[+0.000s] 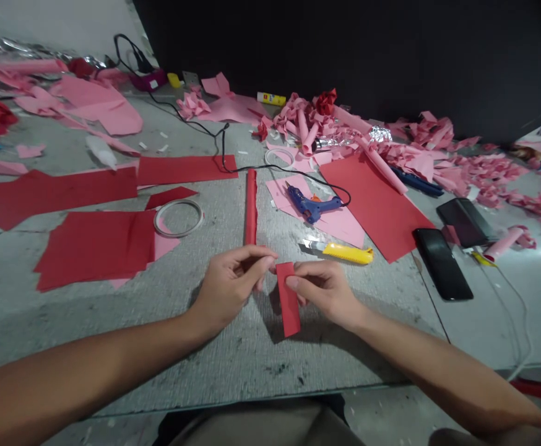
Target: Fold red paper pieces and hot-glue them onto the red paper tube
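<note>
My right hand [326, 290] pinches a narrow strip of red paper [289, 310] between thumb and fingers, above the front part of the table. Just left of the strip's upper end is my left hand [236, 282], its thumb and forefinger pressed together. Whatever those fingertips may hold is too small to make out. Beyond my left hand lies a rolled red paper tube [251, 207]. A yellow utility knife [342, 251] with its blade out rests past my right hand. Farther back, a blue glue gun [311, 204] lies on a pink paper sheet [347, 226].
Red paper pieces [98, 248] are stacked at left beside a tape roll [178, 218]. A large red sheet [382, 210] lies at right, near a black phone [442, 263]. A black cord [270, 166] crosses the table. Crumpled pink paper [419, 148] lines the back.
</note>
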Demonstrator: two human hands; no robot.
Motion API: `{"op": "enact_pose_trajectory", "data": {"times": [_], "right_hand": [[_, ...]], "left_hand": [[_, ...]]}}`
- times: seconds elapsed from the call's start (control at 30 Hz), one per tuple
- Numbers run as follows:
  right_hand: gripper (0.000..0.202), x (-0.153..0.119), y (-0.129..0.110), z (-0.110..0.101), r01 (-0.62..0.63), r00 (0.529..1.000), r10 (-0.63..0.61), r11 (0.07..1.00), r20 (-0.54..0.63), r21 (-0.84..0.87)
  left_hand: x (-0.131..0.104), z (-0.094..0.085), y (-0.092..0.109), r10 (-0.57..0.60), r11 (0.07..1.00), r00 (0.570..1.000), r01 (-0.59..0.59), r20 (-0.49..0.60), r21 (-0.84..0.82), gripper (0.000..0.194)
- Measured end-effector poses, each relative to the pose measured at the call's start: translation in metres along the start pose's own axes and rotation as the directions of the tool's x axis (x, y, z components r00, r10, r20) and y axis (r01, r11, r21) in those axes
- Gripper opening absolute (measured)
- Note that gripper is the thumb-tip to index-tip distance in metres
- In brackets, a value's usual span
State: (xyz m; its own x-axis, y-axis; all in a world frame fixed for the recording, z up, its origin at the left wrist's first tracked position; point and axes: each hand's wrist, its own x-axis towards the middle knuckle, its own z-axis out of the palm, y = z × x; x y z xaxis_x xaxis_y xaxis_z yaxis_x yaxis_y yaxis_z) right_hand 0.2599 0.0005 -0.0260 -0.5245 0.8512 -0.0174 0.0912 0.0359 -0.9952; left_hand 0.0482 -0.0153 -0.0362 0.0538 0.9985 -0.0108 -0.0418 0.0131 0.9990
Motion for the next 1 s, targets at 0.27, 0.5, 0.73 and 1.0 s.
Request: {"op": "enact_pose_trajectory", "data": {"times": [0.27, 0.5, 0.73, 1.0], "right_hand": [[0.034, 0.0008, -0.0013, 0.0003, 0.000, 1.000, 0.001, 1.000, -0.002, 0.015], [0.035, 0.0005, 0.0000, -0.0003, -0.012, 1.000, 0.012, 1.000, 0.011, 0.014], [0.033, 0.0017, 0.0025, 0.0012, 0.025, 0.999, -0.024, 0.999, 0.030, -0.026], [0.028, 0.0023, 0.0027, 0.0012, 0.004, 0.998, -0.004, 1.000, 0.061, -0.009]], "left_hand": [[0.0015, 0.0016, -0.0002, 0.032, 0.999, 0.999, -0.032, -0.024, 0.001, 0.011], [-0.0002, -0.0013, -0.0023, 0.036, 0.998, 0.990, -0.030, 0.137, -0.048, 0.026], [-0.0016, 0.0003, 0.0012, 0.032, 0.992, 0.971, -0.061, 0.238, 0.114, 0.018], [-0.0028, 0.0008, 0.0027, 0.065, 0.989, 0.974, -0.092, 0.219, 0.113, 0.018]]}}
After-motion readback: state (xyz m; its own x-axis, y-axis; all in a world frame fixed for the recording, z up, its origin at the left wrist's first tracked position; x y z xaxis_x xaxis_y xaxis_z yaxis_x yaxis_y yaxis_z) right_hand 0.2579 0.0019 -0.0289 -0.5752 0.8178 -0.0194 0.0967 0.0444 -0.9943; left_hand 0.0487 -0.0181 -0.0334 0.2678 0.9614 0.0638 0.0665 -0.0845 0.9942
